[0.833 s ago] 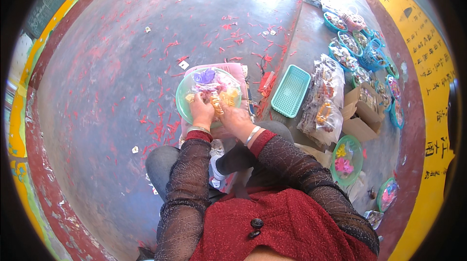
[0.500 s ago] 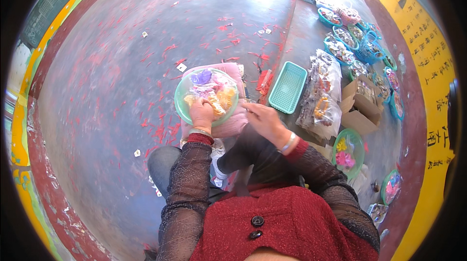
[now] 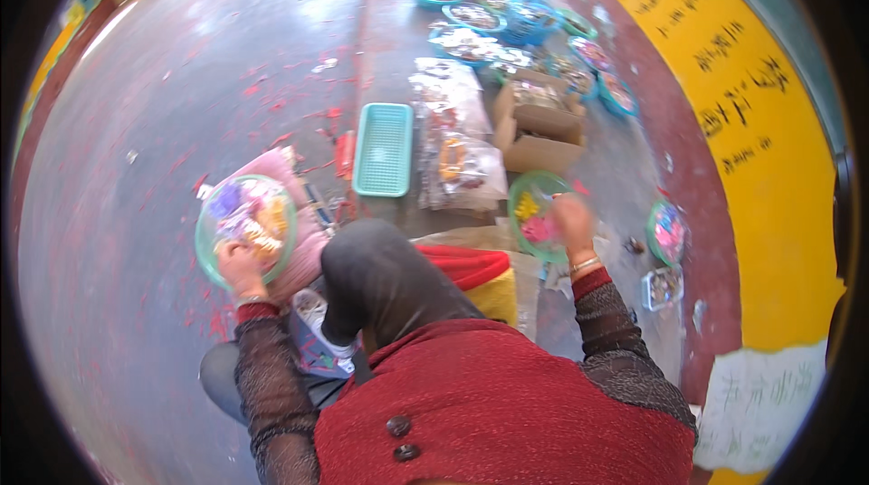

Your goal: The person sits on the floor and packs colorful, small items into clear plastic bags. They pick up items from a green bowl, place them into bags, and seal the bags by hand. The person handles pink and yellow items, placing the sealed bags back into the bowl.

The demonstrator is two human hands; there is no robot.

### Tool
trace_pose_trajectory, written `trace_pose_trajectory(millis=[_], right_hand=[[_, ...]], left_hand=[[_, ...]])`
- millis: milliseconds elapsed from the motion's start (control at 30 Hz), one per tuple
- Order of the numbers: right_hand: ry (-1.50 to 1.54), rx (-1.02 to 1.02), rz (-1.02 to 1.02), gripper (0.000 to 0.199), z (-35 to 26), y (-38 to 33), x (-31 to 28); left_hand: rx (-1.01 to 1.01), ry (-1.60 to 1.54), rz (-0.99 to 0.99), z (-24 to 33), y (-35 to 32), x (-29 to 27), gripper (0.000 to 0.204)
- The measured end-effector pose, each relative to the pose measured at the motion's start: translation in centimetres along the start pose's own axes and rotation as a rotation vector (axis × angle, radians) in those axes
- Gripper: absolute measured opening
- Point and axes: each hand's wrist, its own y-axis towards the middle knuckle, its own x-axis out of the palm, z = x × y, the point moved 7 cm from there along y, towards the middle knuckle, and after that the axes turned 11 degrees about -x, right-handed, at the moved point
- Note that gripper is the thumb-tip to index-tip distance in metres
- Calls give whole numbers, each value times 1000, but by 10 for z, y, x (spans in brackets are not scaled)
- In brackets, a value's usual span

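Left of the teal rectangular basket [image 3: 383,150], and nearer the person, a green bowl [image 3: 206,250] of colourful packets [image 3: 243,213] rests on a pink cushion [image 3: 309,245]. The left hand [image 3: 240,265] is at its near rim, fingers bent, grip unclear. Right of the basket lie bagged goods [image 3: 457,159]; beyond them, nearer the person, the blurred right hand [image 3: 573,224] overlaps a second bowl [image 3: 545,185] holding yellow and pink pieces [image 3: 537,230]; whether its fingers hold anything cannot be told.

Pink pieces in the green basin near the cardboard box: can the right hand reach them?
Probably yes: the right hand is at the basin, close beside the pink pieces, and nothing visible covers them.
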Motion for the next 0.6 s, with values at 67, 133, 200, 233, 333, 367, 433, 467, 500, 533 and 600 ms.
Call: trace_pose_trajectory(millis=[67,133,200,233,333,367,433,467,500,533,600], right_hand=[[-110,82,74,23,48,-10,-41],[-193,187,137,25,94,-23,-74],[-259,279,145,25,121,-35,-82],[-297,289,134,25,137,-42,-85],[-370,413,80,24,163,-58,-77],[-369,521,55,23,153,-61,-68],[-284,650,121,23,170,-68,-65],[-243,715,160,22,180,-74,-67],[-190,767,210,22,189,-78,-69],[-101,809,271,23,198,-81,-65],[124,849,433,24,214,-81,-58]], left_hand=[[-152,-145,24,4,3,-4,12],[-304,-378,-39,26,4,-8,13],[-447,-741,-138,48,-6,-12,15],[-437,-745,-143,61,-10,-19,14],[-419,-796,-153,86,-18,-39,14],[-425,-837,-164,86,-22,-46,14],[-451,-932,-220,93,-31,-55,14],[-448,-949,-238,94,-35,-58,14],[-445,-967,-256,94,-38,-60,15],[-440,-978,-265,95,-42,-66,15],[-461,-973,-263,92,-46,-71,15]])
